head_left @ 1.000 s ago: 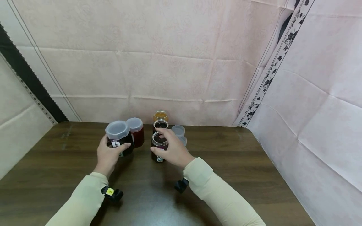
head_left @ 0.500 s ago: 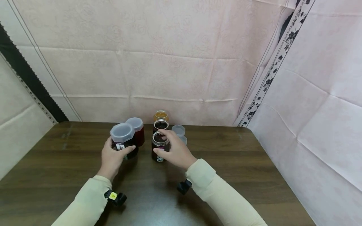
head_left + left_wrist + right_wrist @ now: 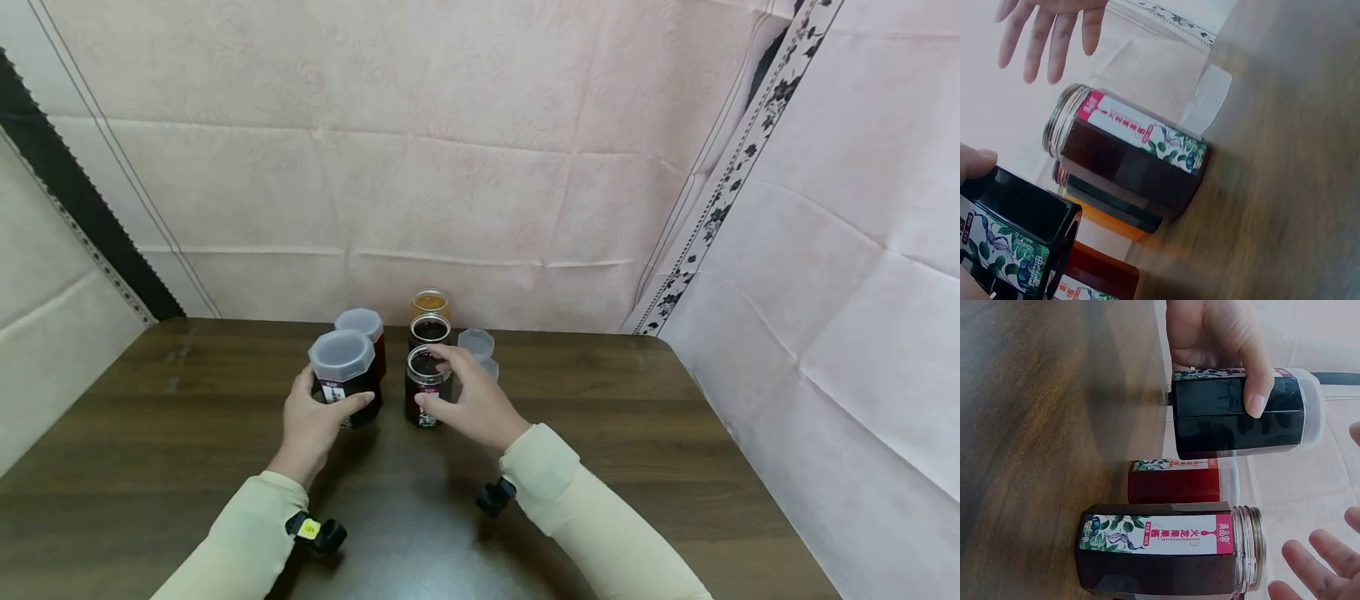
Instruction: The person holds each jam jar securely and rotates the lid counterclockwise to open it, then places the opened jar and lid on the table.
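Note:
My left hand (image 3: 313,429) grips a dark jam jar (image 3: 1241,415) with a frosted plastic lid (image 3: 342,355), its thumb across the side. The right wrist view shows this jar's base raised off the table. To its right stands an open jar of dark jam (image 3: 1129,150), upright, its threaded glass mouth bare and a pink-and-white label on its side. Around that mouth my right hand (image 3: 480,404) hovers with fingers spread and apart from the glass, as both wrist views show. A lidded red jar (image 3: 1172,486) stands just behind the held one.
Behind the open jar, another open dark jar (image 3: 430,327) and an amber jar (image 3: 431,303) stand in a row. Two loose frosted lids (image 3: 476,342) lie to their right. The wooden table (image 3: 600,467) ends at a pale cloth backdrop (image 3: 480,183).
My left hand has carried the lidded dark jar rightward and slightly nearer, toward the open jar. My right hand has shifted only a little to the right and stays around the open mouth.

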### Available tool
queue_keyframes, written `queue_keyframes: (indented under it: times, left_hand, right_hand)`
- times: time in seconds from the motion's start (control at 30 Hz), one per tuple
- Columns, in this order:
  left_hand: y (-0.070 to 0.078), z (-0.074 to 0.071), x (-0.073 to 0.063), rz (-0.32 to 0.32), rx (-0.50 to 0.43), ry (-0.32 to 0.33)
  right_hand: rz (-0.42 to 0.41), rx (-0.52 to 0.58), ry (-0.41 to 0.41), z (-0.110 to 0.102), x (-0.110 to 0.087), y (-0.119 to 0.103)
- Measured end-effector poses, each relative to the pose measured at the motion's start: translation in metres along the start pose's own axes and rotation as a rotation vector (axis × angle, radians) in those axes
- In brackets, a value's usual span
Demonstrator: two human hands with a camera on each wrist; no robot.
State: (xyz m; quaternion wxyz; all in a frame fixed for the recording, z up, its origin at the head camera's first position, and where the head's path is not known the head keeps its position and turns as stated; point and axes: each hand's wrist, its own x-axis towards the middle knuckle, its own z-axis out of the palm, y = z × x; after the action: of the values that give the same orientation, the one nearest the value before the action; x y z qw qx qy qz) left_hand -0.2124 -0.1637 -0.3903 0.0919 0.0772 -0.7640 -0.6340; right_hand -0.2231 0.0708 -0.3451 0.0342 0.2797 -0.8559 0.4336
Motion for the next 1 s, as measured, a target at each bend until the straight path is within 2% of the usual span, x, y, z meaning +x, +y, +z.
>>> queue_keyframes:
  times: [0.57, 0.8, 1.0]
  left_hand:
    - [0.006, 0.011, -0.011, 0.034, 0.011, -0.041]
    - [0.005, 0.013, -0.016, 0.042, 0.049, -0.098]
    - [0.0, 0.019, -0.021, 0.074, 0.083, -0.121]
  right_hand:
    - [-0.006, 0.053, 0.029, -0.01, 0.0, -0.003]
    - [0.009, 0.032, 0.012, -0.013, -0.004, -0.009]
    - [-0.017, 0.008, -0.003, -0.013, -0.005, -0.011]
